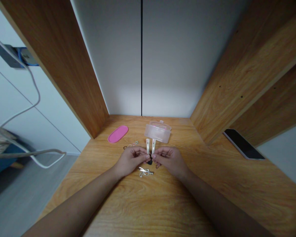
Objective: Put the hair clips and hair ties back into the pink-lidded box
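Note:
My left hand [131,160] pinches the lower end of a pale hair clip [148,144] between thumb and fingers. A matching hair clip [154,144] is pinched in my right hand [169,161]. The two clips stand upright side by side, a narrow gap between them. Below the fingertips a small black thing [150,162] lies partly hidden. Silvery clips [146,171] rest on the wood nearer to me, with small clear bands around them. Several small hair ties [133,144] lie beyond my left hand.
Behind the hands stands a translucent pink box [158,132]. A pink oval tray or lid [118,134] lies to its left. The wooden tabletop [143,204] runs between wooden side panels. At the right is a dark-screened phone [244,144]; a white cable [37,89] hangs at the left.

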Motion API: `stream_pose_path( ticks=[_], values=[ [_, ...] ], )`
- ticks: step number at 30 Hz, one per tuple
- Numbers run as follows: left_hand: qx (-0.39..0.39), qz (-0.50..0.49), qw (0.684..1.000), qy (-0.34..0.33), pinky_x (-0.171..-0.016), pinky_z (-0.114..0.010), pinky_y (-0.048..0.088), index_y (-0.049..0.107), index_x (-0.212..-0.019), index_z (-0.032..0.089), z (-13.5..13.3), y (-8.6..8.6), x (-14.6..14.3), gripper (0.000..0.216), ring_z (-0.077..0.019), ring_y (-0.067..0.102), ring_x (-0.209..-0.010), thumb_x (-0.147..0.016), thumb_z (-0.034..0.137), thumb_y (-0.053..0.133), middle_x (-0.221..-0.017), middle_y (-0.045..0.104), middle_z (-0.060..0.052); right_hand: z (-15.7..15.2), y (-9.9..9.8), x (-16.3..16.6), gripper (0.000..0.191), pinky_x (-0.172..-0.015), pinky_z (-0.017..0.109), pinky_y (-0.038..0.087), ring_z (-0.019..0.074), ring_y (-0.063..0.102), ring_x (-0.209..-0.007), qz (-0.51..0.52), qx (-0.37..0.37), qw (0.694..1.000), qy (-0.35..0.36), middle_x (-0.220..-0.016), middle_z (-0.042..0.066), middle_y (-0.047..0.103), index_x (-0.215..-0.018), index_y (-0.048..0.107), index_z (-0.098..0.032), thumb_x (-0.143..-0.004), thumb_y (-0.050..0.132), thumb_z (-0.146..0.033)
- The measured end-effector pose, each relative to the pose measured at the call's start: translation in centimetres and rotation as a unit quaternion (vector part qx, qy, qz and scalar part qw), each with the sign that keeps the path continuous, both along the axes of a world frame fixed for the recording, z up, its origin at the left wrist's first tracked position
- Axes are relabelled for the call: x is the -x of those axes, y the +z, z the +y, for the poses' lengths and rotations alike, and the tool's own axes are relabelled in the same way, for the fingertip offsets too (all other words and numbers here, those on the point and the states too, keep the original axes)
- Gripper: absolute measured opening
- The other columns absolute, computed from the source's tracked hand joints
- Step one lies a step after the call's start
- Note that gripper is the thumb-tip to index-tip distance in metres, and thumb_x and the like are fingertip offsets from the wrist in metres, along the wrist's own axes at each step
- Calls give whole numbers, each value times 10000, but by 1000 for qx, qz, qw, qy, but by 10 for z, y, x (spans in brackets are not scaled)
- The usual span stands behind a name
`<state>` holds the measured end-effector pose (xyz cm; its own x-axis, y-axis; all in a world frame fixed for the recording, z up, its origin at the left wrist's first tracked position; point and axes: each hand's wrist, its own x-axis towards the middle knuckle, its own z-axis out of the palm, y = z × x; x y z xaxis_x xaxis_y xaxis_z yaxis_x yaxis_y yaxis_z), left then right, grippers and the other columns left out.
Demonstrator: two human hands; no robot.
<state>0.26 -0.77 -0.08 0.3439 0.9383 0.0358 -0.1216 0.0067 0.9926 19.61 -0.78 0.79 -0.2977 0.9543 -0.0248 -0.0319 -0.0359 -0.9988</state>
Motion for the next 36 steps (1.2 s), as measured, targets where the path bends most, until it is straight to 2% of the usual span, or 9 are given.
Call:
stream_pose_path(
  ticks=[5, 25, 36],
  values=[
    [2, -9, 1000, -1, -648, -223, 513, 713, -794, 105, 1, -3, 0, 350, -116, 655, -641, -714, 419, 845, -720, 737, -58, 2, -5, -1, 331, -496, 212, 519, 105, 621, -520, -9, -7, 1000, 8, -674, 40, 738, -769, 758, -152, -664, 855, -451],
    [9, -14, 1000, -8, -645, -200, 503, 729, -796, 114, 1, -2, 1, 319, -97, 643, -637, -713, 397, 850, -718, 732, -37, 0, -6, -1, 340, -512, 215, 521, 120, 645, -578, -16, -31, 999, 18, -721, 55, 747, -779, 760, -163, -752, 781, -501],
    [19, -13, 1000, -8, -658, -219, 502, 723, -787, 115, 0, 2, 0, 340, -111, 654, -651, -694, 412, 860, -729, 740, -47, 0, -2, -1, 362, -491, 212, 528, 108, 627, -541, -12, -27, 1000, 0, -692, 46, 737, -749, 751, -158, -720, 796, -516]
  ],
)
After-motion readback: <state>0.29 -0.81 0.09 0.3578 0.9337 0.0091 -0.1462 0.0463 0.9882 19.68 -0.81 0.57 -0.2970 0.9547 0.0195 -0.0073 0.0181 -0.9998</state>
